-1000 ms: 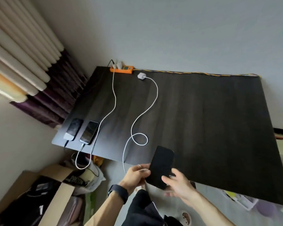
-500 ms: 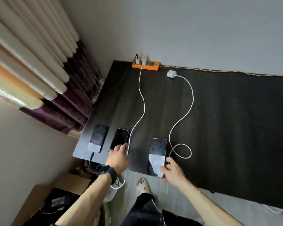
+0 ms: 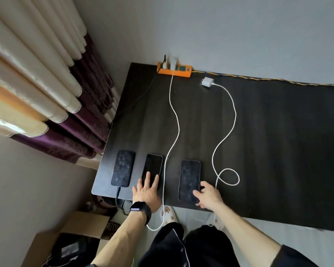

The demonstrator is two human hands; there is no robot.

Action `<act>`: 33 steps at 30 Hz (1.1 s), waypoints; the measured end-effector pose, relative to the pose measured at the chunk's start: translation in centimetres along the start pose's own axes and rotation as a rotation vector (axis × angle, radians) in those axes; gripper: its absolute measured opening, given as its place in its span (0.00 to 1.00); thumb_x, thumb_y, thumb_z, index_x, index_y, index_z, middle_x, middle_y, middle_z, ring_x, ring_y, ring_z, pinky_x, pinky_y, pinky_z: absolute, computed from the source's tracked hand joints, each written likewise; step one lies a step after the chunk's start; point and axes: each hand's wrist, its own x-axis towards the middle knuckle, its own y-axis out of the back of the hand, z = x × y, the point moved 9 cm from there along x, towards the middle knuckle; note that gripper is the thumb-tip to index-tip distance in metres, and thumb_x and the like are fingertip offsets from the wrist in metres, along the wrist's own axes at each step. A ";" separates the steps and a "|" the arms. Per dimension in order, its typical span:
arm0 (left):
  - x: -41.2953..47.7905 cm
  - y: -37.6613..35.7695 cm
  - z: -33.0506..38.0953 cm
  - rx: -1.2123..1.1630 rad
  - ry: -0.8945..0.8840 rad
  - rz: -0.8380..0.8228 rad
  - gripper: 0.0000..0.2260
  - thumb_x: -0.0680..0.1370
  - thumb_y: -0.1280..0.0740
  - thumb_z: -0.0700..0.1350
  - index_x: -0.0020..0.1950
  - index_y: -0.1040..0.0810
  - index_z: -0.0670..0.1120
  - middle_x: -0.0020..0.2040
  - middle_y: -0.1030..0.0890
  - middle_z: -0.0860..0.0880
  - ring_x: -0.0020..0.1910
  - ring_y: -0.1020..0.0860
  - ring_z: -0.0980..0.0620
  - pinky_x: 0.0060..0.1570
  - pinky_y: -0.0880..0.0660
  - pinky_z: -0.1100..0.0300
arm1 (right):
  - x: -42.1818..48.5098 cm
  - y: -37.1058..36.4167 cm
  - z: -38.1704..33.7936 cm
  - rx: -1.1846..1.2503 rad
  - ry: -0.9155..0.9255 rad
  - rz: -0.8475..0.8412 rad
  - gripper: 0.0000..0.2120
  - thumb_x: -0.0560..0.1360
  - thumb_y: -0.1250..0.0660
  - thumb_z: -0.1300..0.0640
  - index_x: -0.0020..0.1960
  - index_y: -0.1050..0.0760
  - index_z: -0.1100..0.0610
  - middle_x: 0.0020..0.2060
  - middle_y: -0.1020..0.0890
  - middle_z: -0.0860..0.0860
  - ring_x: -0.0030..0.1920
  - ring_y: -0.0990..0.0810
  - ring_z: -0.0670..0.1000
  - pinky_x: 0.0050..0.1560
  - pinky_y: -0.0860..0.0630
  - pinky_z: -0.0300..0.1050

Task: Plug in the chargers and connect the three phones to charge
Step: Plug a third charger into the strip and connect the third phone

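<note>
Dark table [image 3: 268,151]: hands flat on two phones.

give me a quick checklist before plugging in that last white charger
1. White charger in the power strip: not ok, it lies loose on the table.
2. Free socket on the strip: ok, sockets at its right end look empty.
3. Right phone flat on the table: ok, right hand rests at its corner.
4. Right phone joined to the white cable: cannot tell, the hand hides the port.
5. Middle phone steady: ok, left hand lies flat on it.
</note>
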 end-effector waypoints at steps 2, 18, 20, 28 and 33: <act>0.0 0.1 0.0 0.007 -0.004 0.003 0.33 0.80 0.43 0.50 0.82 0.56 0.55 0.82 0.59 0.46 0.79 0.53 0.36 0.76 0.48 0.41 | -0.1 0.3 -0.6 -0.118 0.020 0.079 0.09 0.74 0.32 0.51 0.52 0.26 0.54 0.39 0.14 0.50 0.30 0.14 0.50 0.36 0.16 0.47; 0.8 3.2 0.2 0.050 -0.024 0.032 0.26 0.79 0.41 0.48 0.78 0.39 0.54 0.71 0.35 0.45 0.63 0.28 0.38 0.63 0.31 0.46 | -2.5 -1.0 -3.8 -0.636 0.268 0.131 0.32 0.82 0.40 0.44 0.80 0.52 0.39 0.61 0.27 0.52 0.55 0.19 0.59 0.58 0.25 0.52; 1.3 4.6 0.3 0.037 -0.019 0.037 0.21 0.78 0.41 0.47 0.72 0.31 0.52 0.66 0.29 0.45 0.60 0.25 0.39 0.58 0.28 0.47 | -2.9 -0.9 -3.7 -0.639 0.262 0.116 0.31 0.81 0.40 0.44 0.80 0.50 0.39 0.61 0.27 0.51 0.55 0.19 0.59 0.57 0.25 0.52; 9.5 13.6 1.1 -0.087 -0.026 0.123 0.20 0.78 0.41 0.50 0.71 0.29 0.53 0.69 0.27 0.46 0.68 0.30 0.42 0.65 0.31 0.48 | 0.0 5.5 -7.8 -0.375 0.327 0.250 0.22 0.77 0.38 0.39 0.70 0.29 0.43 0.57 0.20 0.44 0.58 0.20 0.49 0.55 0.24 0.47; 17.9 19.8 1.6 -0.190 -0.004 0.293 0.27 0.80 0.41 0.52 0.80 0.41 0.53 0.80 0.42 0.45 0.78 0.43 0.42 0.76 0.44 0.44 | 7.5 13.5 -14.6 -0.194 0.320 0.351 0.21 0.76 0.35 0.39 0.67 0.27 0.44 0.53 0.20 0.41 0.52 0.24 0.44 0.53 0.30 0.41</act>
